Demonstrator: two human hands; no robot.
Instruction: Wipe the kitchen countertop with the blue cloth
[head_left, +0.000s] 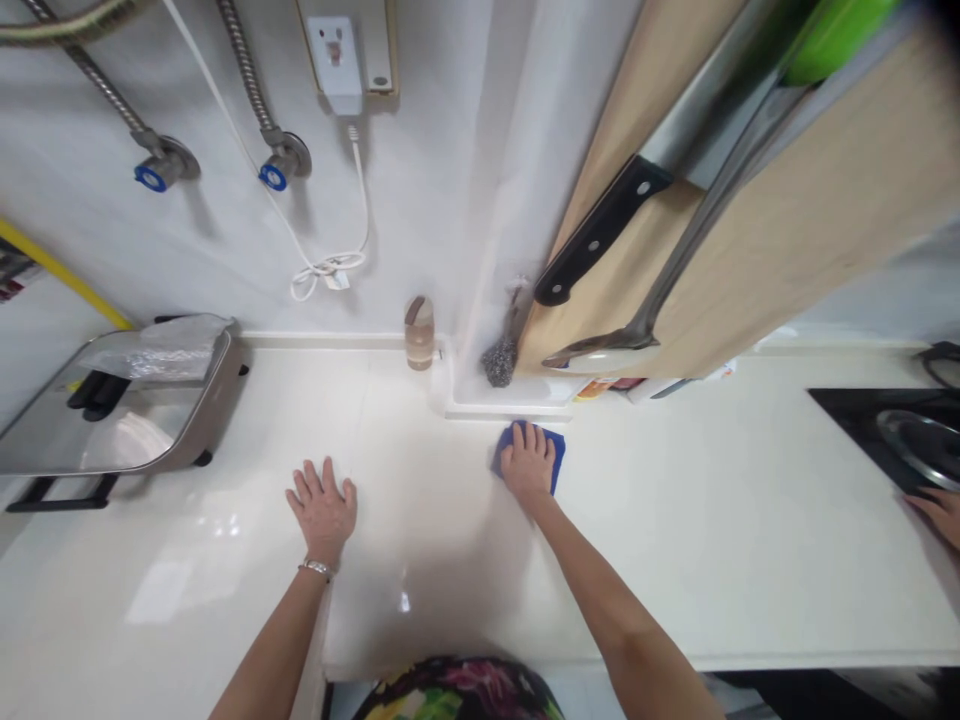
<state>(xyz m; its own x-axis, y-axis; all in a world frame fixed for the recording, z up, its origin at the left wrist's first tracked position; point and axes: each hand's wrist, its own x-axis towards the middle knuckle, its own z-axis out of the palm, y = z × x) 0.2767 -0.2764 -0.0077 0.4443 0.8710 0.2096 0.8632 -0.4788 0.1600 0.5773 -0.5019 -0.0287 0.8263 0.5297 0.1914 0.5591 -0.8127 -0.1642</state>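
Observation:
My right hand (528, 463) lies flat, fingers together, pressing a blue cloth (556, 452) onto the white countertop (675, 540) near the wall corner. The cloth shows around the fingers and at the right side of the hand. My left hand (323, 507) rests palm down on the counter with fingers spread, holding nothing; a bracelet sits on its wrist. Both hands are about a hand's width apart from each other's reach, left of the corner pillar.
A small jar (418, 332) and a steel scourer (500, 360) stand at the wall. A covered metal appliance (127, 400) sits far left. Wooden boards, a knife (596, 232) and a ladle hang overhead. A stove with a lid (919, 440) and another person's hand (941, 512) are far right.

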